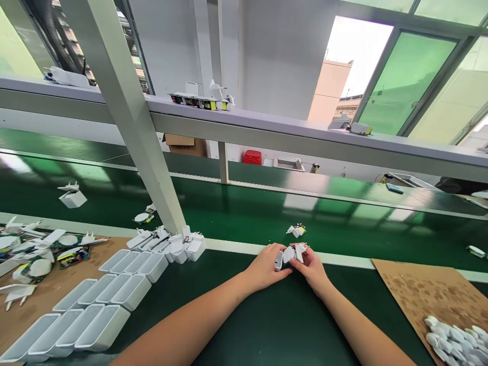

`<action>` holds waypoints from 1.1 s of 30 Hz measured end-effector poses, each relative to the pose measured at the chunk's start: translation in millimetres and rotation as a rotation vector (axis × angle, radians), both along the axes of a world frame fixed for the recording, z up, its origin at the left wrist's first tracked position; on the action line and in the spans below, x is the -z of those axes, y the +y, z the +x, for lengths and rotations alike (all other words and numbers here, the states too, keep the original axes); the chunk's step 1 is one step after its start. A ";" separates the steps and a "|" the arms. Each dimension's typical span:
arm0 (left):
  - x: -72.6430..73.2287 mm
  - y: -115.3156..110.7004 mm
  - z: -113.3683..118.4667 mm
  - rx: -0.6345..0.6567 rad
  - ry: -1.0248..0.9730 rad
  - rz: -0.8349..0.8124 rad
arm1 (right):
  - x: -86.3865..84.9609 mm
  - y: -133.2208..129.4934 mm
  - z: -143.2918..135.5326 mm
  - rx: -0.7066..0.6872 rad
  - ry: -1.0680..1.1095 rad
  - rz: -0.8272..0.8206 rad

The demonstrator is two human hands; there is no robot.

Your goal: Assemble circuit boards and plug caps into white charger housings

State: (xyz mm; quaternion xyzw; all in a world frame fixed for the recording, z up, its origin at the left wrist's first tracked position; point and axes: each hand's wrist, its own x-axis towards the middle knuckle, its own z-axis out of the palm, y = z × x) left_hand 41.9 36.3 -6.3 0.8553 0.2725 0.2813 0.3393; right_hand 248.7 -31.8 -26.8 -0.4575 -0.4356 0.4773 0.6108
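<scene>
Both hands meet over the dark green work surface, near its pale back strip. My left hand [268, 267] is closed around a small white plastic housing [279, 261], whose open side shows partly. In my right hand [313, 269], closed at the right, is a circuit board assembly [295, 252] with white plastic parts, touching the housing. Fingers hide much of both pieces. Just beyond the hands, another small white and yellow assembly [296, 230] lies on the green belt [236, 218].
Rows of open white housings [125, 290] stand at the left, filled ones [186, 246] behind them. Board assemblies [34, 254] pile on cardboard at far left. White parts [455, 338] heap on cardboard [430, 290] at right. A slanted metal post [133, 112] rises left of centre.
</scene>
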 end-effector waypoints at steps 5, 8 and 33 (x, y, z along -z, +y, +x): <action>-2.6 -1.7 -5.7 0.128 0.008 -0.039 | 6.1 5.4 7.0 0.050 0.093 -0.018; -3.4 -3.0 -7.9 0.140 0.017 -0.075 | 8.0 10.2 10.9 0.063 0.166 -0.016; -7.1 -4.4 -3.3 0.097 0.083 -0.077 | 2.7 8.8 10.3 -0.018 0.191 -0.079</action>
